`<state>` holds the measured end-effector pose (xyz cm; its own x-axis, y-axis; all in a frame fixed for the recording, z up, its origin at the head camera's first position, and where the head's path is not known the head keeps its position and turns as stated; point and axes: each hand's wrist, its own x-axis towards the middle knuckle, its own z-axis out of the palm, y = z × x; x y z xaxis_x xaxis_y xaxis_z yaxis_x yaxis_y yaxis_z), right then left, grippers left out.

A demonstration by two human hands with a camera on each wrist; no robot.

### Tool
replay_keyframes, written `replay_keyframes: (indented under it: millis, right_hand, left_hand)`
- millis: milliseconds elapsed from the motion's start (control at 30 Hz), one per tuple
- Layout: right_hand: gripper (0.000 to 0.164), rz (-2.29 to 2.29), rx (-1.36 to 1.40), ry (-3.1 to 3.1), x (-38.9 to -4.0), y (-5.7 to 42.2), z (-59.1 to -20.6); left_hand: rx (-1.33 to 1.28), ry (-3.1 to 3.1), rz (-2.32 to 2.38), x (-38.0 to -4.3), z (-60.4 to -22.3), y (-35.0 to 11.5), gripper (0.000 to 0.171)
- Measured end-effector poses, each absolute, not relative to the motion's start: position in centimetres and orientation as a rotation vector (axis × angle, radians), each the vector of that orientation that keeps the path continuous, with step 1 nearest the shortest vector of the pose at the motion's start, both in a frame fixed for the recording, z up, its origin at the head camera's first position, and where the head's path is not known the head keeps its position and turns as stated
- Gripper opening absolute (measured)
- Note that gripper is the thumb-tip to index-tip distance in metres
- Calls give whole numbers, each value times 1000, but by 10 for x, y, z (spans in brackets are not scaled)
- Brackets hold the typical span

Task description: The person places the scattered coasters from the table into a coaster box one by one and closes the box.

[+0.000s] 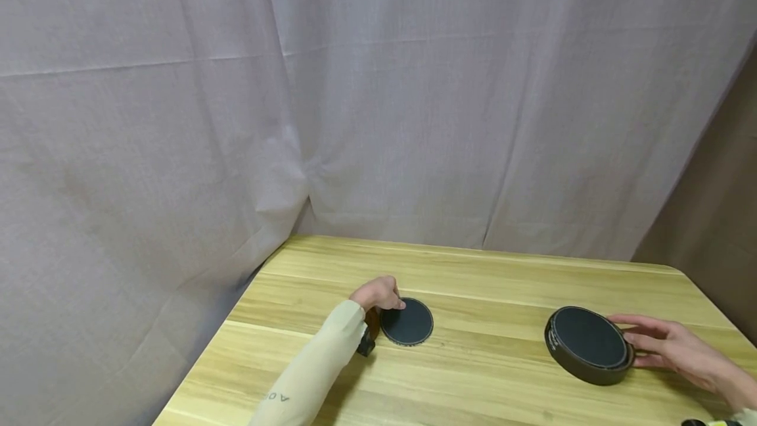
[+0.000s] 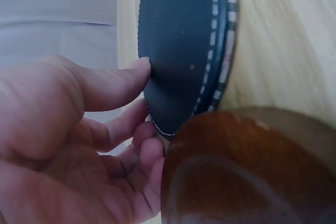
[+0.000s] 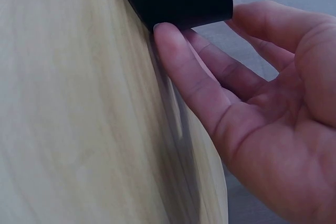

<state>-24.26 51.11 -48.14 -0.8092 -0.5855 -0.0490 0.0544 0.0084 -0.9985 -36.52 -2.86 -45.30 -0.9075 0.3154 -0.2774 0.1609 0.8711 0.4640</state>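
A thin round black coaster (image 1: 408, 324) with pale stitching round its edge lies on the wooden table, left of the middle. My left hand (image 1: 380, 293) pinches its edge. In the left wrist view the thumb (image 2: 118, 85) rests on the top face and the fingertips come in at the rim from below. Towards the right, a thick round dark coaster holder (image 1: 591, 367) has a black disc in its top and small pale lettering on its side. My right hand (image 1: 680, 350) holds its right side, the thumb and fingers spread along the rim and wall.
A glossy brown rounded object (image 2: 226, 171) stands beside the coaster, mostly hidden by my left wrist in the head view. Grey curtains (image 1: 414, 117) hang behind the table (image 1: 473, 288) and along its left side. A brown surface (image 1: 715, 215) rises at the right.
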Motion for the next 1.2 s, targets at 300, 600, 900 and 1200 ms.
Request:
replay_keyframes:
  millis: [300, 600, 900, 1200]
  right_hand:
    - [51, -1863, -554, 1825, -241, 510, -481]
    - [51, -1864, -522, 1829, -241, 511, -480]
    - [50, -1848, -511, 1842, -240, 512, -479]
    - [50, -1862, -520, 1841, -239, 513, -481]
  left_hand:
    - [353, 2672, 673, -367, -452, -28, 23]
    - [412, 2681, 727, -367, -448, -28, 41]
    - [456, 2687, 847, -365, -431, -27, 18]
    - [515, 2659, 878, -364, -421, -23, 15]
